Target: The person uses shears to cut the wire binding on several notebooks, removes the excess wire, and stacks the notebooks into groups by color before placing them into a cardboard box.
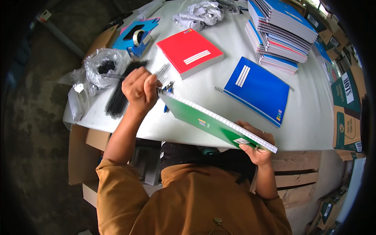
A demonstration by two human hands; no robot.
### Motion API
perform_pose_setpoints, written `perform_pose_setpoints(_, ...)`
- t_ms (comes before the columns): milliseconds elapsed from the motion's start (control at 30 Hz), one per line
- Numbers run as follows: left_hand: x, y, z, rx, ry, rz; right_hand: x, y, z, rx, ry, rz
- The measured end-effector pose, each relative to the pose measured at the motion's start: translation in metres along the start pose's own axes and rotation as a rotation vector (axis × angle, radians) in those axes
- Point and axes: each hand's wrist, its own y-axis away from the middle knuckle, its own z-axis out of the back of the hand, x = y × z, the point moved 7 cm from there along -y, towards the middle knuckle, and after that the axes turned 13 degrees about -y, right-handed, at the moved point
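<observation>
A green-covered notebook (199, 120) is held tilted over the table's near edge, its grid-paper edge facing up. My right hand (256, 147) grips its right end, thumb on the cover and fingers behind. At the other end my left hand (140, 91) is closed in a fist around a black spiral binding coil (114, 76). The coil sticks out leftward from the fist and shows again at the notebook's corner; how far it is threaded is hidden. Beside that corner lie pliers (168, 87), partly hidden. A pile of black coils (116, 102) lies beyond my left forearm.
Behind are a red notebook block (190, 53), a blue spiral notebook (256, 88), and stacked notebooks (288, 33). A plastic bag with coils (102, 66), a tape dispenser (140, 45) and crumpled plastic (201, 15) are on the table (305, 117). Cardboard boxes (346, 125) stand right.
</observation>
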Motion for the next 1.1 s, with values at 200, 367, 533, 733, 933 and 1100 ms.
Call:
perform_pose_setpoints(200, -0.009, -0.007, -0.004, -0.167, -0.193, -0.128, 0.003, 0.005, 0.001, 0.01, 0.146, 0.149)
perform_pose_setpoints(367, 0.004, 0.034, -0.005, -0.397, -0.24, -0.28, 0.017, 0.008, -0.013, 0.088, 0.197, 0.306)
perform_pose_setpoints(533, -0.021, 0.112, -0.038, 0.106, -0.248, -0.381, 0.01, 0.014, 0.001, 0.003, 0.202, 0.322)
perform_pose_setpoints(733, -0.027, 0.11, -0.057, 0.119, -0.052, -0.188, 0.006, 0.008, -0.007, 0.027, 0.166, 0.248)
perform_pose_setpoints(933, 0.014, 0.068, -0.018, -0.292, -0.285, -0.249, 0.01, 0.005, -0.013, 0.098, 0.11, 0.262)
perform_pose_setpoints(1100, -0.029, 0.053, -0.012, -0.207, -0.18, -0.216, 0.01, 0.001, 0.009, 0.012, 0.224, 0.341)
